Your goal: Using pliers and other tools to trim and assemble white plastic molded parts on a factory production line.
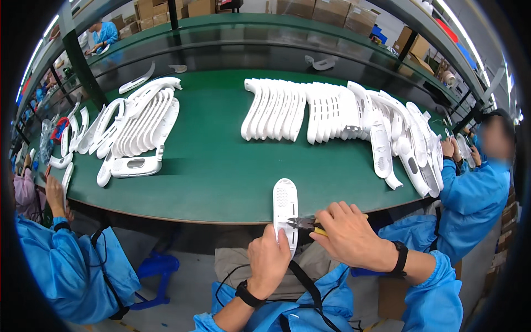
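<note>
My left hand [269, 255] grips the lower part of a white plastic shell [285, 195], long and rounded at its far end, with a patch of small holes and slots. The shell points away from me over the table's near edge. In my right hand [349, 235] is a pair of pliers or cutters [303, 222] with yellow handles and dark metal jaws. The tips of its jaws are at the middle of the shell, close to my left thumb. Whether the jaws bite on anything is too small to tell.
The green table [210, 177] carries a row of nested white shells [274, 110], a loose heap of shells [406, 138] at right and another stack [144, 122] at left. Co-workers in blue sit on both sides; a blue stool [157, 271] stands at lower left.
</note>
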`<state>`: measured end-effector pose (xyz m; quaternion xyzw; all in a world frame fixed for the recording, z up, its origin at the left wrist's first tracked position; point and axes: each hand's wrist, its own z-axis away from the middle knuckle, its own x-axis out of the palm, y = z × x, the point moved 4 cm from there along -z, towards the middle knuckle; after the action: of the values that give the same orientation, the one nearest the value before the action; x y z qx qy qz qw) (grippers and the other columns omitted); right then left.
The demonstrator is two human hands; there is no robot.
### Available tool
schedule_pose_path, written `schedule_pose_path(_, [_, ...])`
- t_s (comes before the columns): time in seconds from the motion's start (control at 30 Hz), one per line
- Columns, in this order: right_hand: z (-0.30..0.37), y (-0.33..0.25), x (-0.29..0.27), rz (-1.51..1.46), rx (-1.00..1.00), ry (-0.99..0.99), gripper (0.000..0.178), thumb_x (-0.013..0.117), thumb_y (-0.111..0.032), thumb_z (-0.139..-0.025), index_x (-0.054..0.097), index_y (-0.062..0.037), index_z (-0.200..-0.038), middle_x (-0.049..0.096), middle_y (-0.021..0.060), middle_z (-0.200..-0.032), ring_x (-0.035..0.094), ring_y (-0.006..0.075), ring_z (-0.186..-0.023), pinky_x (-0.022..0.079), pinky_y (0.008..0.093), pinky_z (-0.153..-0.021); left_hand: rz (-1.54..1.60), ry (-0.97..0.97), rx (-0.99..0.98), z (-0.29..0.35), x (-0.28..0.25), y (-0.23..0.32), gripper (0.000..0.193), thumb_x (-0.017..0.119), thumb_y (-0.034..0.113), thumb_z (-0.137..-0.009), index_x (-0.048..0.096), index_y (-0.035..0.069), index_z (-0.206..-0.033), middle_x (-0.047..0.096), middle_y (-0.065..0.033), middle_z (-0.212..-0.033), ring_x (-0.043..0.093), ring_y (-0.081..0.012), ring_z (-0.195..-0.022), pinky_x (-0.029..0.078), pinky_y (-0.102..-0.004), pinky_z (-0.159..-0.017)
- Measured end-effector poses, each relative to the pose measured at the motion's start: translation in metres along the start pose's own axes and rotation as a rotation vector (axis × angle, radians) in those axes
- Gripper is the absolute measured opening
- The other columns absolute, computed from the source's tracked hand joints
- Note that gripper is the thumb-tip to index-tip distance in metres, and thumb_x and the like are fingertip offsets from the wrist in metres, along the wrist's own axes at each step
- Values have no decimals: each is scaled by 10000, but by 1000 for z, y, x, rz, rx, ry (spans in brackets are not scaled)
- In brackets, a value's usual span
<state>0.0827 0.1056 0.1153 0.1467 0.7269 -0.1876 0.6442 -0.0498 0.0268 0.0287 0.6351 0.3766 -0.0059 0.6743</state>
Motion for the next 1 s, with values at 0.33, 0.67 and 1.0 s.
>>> schedule_pose_path(0.33, [-6,3,0,181,-20,-51,273,692,-253,-826,594,-52,-983,518,100,-748,517,247,-720,411,359,-618,-109,7,3,1,3,2,151,562,97,-891,562,-39,-826,602,-261,-675,594,-450,-624,451,-500,-548])
schedule_pose_path(0.67, [-18,-3,-4,293,-104,-96,247,679,-237,-825,596,-15,-898,523,98,-711,521,234,-687,423,351,-605,-169,21,46,3,4,3,137,564,101,-894,546,-16,-825,594,-256,-643,589,-444,-573,454,-504,-519])
schedule_pose_path(1.0, [-27,20,2,-134,-28,-295,303,589,-293,-919,609,5,-865,585,178,-636,616,325,-609,505,428,-593,-123,52,75,4,6,0,145,564,103,-901,542,-14,-818,589,-251,-625,590,-440,-565,450,-494,-499])
